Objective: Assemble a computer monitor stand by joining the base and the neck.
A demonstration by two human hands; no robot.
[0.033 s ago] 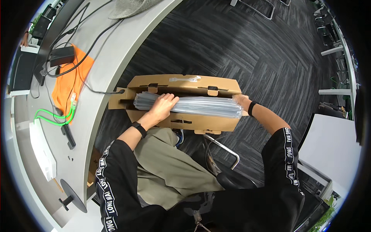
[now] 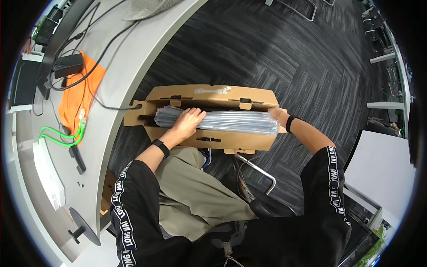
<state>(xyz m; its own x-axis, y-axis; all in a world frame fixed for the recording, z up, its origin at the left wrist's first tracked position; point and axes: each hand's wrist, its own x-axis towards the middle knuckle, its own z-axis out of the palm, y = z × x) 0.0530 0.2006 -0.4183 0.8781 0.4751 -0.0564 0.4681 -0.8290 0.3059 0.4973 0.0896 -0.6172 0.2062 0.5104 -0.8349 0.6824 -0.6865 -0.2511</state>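
Note:
A long, open cardboard box (image 2: 249,141) lies across in front of me, over my knees and the floor. Inside it is a long bundle in clear plastic (image 2: 238,122), greyish and ribbed lengthwise. My left hand (image 2: 189,121) lies over the left half of this bundle, its fingers curled across the top. At the right end of box and bundle, my right hand (image 2: 279,116) is closed round the bundle's end. Most of its fingers are hidden there. What the plastic wraps cannot be made out.
To the left is a grey desk (image 2: 133,66) with an orange cloth (image 2: 82,98), black cables and a green cable (image 2: 60,142). A chair's metal frame (image 2: 262,173) stands just below the box. A white tabletop (image 2: 378,171) is at the right, and dark patterned carpet (image 2: 231,49) lies beyond.

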